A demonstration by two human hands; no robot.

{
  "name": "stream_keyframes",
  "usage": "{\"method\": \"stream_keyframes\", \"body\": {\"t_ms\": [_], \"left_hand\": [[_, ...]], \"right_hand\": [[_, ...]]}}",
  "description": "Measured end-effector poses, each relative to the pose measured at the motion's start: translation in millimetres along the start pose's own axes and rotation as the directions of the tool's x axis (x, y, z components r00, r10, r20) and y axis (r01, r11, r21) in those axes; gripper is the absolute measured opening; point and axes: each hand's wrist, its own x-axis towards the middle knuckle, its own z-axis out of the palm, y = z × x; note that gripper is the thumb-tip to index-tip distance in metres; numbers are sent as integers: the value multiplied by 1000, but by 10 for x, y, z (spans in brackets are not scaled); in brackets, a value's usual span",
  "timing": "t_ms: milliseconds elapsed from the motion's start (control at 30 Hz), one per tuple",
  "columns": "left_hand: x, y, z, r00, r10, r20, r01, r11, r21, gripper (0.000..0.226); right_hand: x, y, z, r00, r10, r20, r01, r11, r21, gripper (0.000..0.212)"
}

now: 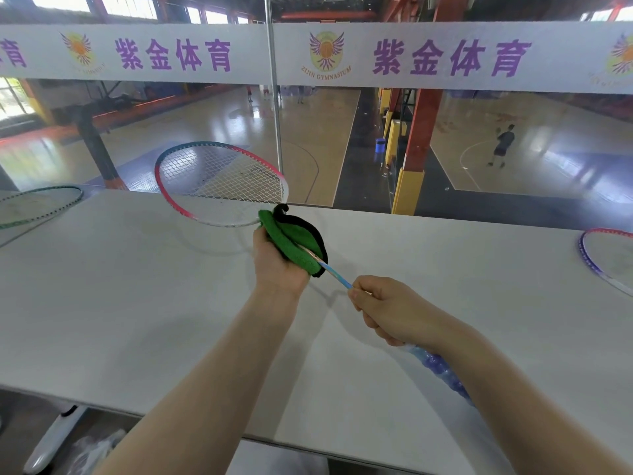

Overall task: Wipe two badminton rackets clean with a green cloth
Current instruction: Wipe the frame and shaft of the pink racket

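Gym courts visible through glass behind a white tabletop, purple-lettered banner across the pane. Left hand grips green cloth wrapped round the pink-teal racket at its throat; right hand clenches its handle. Green racket lies far left, purple-pink racket far right.

Racket shaft hidden under green cloth; right racket, left racket cut by edges.

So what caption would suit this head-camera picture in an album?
Left hand wraps a green cloth round the shaft of a pink racket while the right hand holds its handle over a white table.
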Motion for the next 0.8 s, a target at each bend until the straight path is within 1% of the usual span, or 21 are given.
{"method": "stream_keyframes", "body": {"t_ms": [133,233,300,433,500,567,700,800], "left_hand": [[-8,26,-6,998,45,-49,-42,997,63,23],[-6,43,15,991,74,-110,-60,990,125,26],[-20,43,30,986,85,-146,-61,986,157,29],[-36,16,-18,981,78,-176,-52,988,148,25],[-43,-6,-46,984,72,-165,-53,992,117,22],[-40,-28,-71,984,73,-162,-53,991,123,22],[-67,-84,-24,981,41,-189,-13,989,146,33],[-44,-108,16,986,-6,-169,19,997,73,53]], "right_hand": [[-4,-20,2,1000,9,6,-9,1000,-1,28],[6,-8,15,1000,16,-4,-16,1000,-22,28],[16,14,28,1000,15,-19,-16,997,-70,29],[25,34,49,999,-20,-34,14,986,-168,30],[23,36,44,999,-28,-38,21,984,-176,30],[26,40,41,999,-34,-41,25,982,-188,30],[56,39,60,992,-107,-70,78,939,-335,32],[55,46,81,986,-145,-84,105,924,-367,32]]}}
